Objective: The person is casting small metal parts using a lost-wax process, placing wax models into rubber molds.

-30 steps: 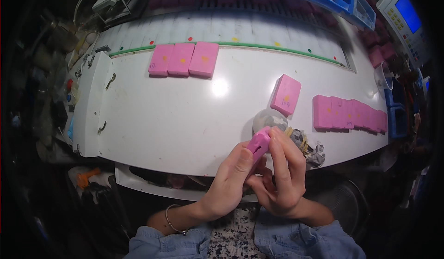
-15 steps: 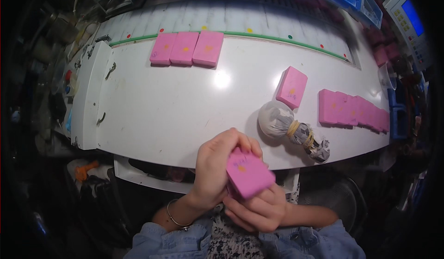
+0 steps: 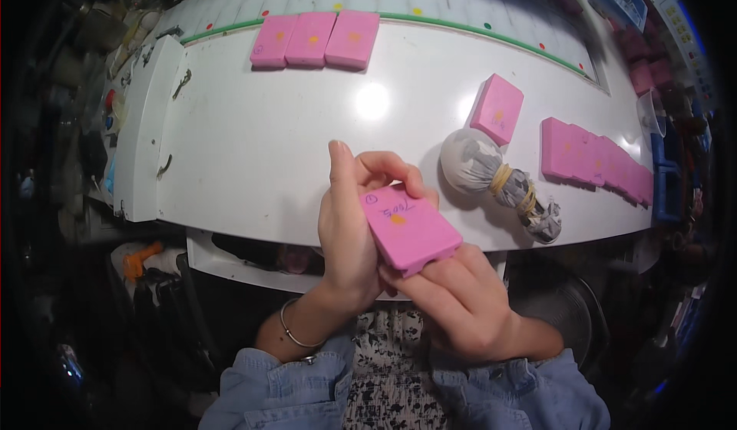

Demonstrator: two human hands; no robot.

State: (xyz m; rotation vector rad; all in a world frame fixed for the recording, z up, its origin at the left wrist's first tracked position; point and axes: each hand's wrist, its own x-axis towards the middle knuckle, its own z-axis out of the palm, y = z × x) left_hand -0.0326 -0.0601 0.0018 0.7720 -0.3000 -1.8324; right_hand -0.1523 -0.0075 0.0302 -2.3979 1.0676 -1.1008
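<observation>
Two hands grip one pink box (image 3: 409, 229) above the tabletop's (image 3: 253, 146) near edge: the left hand (image 3: 349, 226) clasps its left side, the right hand (image 3: 453, 299) supports it underneath. Just beyond lies a tied cloth bundle (image 3: 491, 173); more pink boxes (image 3: 315, 38) sit farther back.

Bare white table (image 3: 253, 146) ahead-left; cloth bundle (image 3: 491, 173), lone pink block (image 3: 497, 110) crowd right, gap probably narrow.

Box (image 3: 409, 228) in hands, bundle (image 3: 491, 176) right.
</observation>
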